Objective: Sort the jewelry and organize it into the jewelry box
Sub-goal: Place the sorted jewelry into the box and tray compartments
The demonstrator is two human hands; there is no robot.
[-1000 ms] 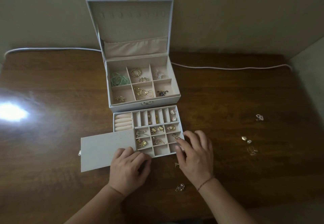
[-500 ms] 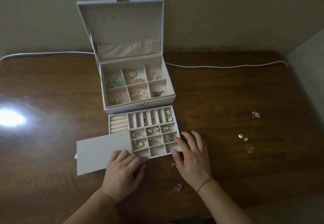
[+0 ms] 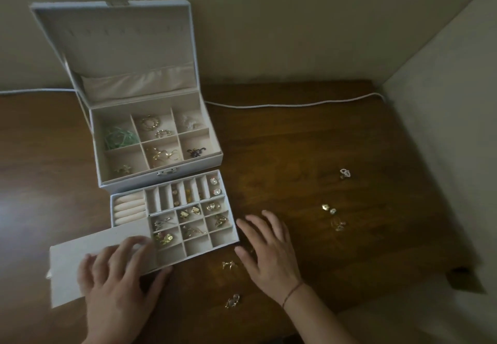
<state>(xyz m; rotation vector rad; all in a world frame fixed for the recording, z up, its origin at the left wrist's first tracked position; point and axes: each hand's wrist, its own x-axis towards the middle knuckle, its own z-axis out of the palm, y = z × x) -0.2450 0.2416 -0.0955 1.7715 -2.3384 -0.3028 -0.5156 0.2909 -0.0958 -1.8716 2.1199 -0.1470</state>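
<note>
wooden table (image 3: 349, 142) | left hand (image 3: 118, 284) flat on tray lid (image 3: 80, 257) | right hand (image 3: 269, 247) spread, empty

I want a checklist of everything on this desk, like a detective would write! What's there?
Surface: dark wooden table, glossy.
Job's things: white jewelry box, lid up, top compartments holding pieces; divided tray in front of it, partly filled, last row bare; loose pieces on the wood: gold earring and clear earring near the hands, silver ring, small gold cluster to the right.
Clutter: nothing seen.
Hands: left hand rests on the flat white panel beside the tray; right hand spread flat over the table, holding nothing.
Cables: white cable along the back edge.
Surroundings: plain walls, a corner at right.
</note>
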